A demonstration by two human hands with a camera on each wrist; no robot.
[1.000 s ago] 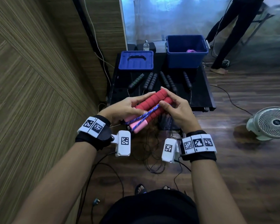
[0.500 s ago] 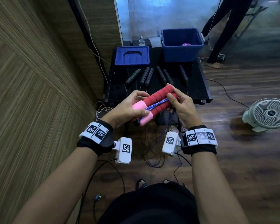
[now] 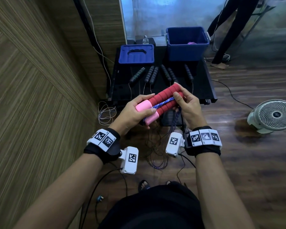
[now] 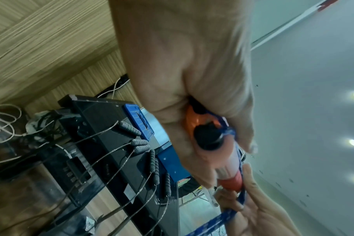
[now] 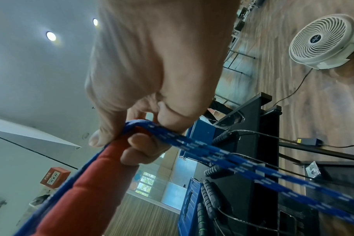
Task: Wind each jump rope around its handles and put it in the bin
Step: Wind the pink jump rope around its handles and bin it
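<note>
Two red foam handles (image 3: 163,98) with pink ends lie side by side in my hands above the floor, in front of the black table. My left hand (image 3: 135,111) grips their pink ends (image 4: 209,142), thumb on top. My right hand (image 3: 183,103) pinches the blue-and-white rope (image 3: 162,104) against the far end of the handles (image 5: 87,188). The rope (image 5: 222,153) runs along the groove between the handles and hangs down in loops below. The blue bin (image 3: 187,42) stands open at the table's far right, with a pink rope (image 3: 191,42) inside.
Several black jump-rope handles (image 3: 162,74) with thin cords lie in a row on the black table (image 3: 203,90). A blue lid (image 3: 136,53) sits at the far left. A white fan (image 3: 274,115) stands on the floor at right. A person's legs (image 3: 228,30) stand behind the table.
The handles have lifted a little toward the table, and my right hand has slid along the rope to their far end. The left hand keeps its grip on the pink ends.
</note>
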